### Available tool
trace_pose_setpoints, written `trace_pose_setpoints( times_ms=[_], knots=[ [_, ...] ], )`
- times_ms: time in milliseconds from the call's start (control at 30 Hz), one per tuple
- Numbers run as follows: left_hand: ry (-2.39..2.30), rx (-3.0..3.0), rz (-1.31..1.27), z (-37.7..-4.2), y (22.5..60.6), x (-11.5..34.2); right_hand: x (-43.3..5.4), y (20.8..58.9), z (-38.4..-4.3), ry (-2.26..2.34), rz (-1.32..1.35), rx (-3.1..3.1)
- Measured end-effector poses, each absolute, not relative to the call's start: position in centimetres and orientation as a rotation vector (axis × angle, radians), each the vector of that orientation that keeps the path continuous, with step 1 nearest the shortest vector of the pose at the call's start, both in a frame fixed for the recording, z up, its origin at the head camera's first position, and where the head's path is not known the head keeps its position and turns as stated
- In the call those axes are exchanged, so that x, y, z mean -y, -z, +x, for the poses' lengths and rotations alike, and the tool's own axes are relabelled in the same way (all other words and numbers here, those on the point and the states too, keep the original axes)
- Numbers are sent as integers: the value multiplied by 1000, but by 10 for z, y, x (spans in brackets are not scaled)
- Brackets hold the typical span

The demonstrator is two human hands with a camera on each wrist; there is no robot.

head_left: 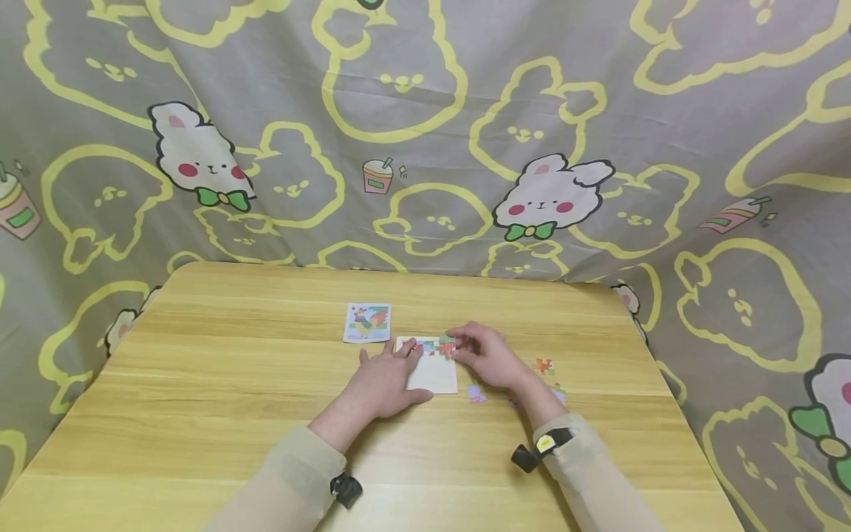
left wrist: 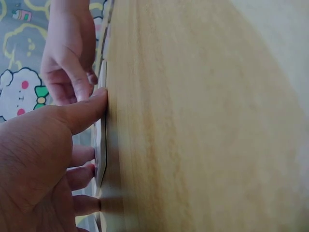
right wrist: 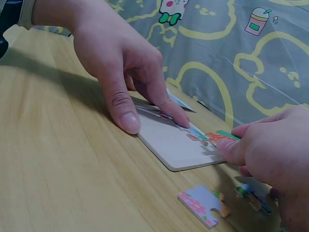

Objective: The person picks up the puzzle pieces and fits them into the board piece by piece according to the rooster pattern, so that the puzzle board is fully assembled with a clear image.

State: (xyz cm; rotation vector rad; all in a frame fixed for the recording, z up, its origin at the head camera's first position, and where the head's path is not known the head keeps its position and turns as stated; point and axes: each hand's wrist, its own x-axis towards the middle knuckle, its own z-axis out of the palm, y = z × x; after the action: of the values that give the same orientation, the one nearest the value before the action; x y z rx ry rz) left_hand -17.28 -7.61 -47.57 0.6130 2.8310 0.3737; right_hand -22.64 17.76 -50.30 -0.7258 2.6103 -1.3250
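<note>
A white puzzle board lies on the table, with a few joined pieces along its far edge. My left hand rests on the board's left side; its fingers reach over the placed pieces and the thumb touches the near edge. At the far right corner, my right hand pinches a red and green puzzle piece between thumb and finger. In the right wrist view, the piece sits at the end of the placed row; whether it lies flat is hard to tell.
A square picture card of a rooster lies beyond the board to the left. A lilac puzzle piece lies right of the board. More loose pieces, including an orange one, lie by my right forearm. A patterned curtain hangs behind the table.
</note>
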Motion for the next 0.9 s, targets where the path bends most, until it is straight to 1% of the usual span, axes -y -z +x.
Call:
trace_pose_setpoints(
  times_ms=[600,900],
  knots=[
    [-359,-2830,614,-173,477,74,-172,502,-227,1151,-773,-2661],
    [-322,-2837,612,-173,475,75,-170,505,-228,1104,-753,-2658]
  ],
)
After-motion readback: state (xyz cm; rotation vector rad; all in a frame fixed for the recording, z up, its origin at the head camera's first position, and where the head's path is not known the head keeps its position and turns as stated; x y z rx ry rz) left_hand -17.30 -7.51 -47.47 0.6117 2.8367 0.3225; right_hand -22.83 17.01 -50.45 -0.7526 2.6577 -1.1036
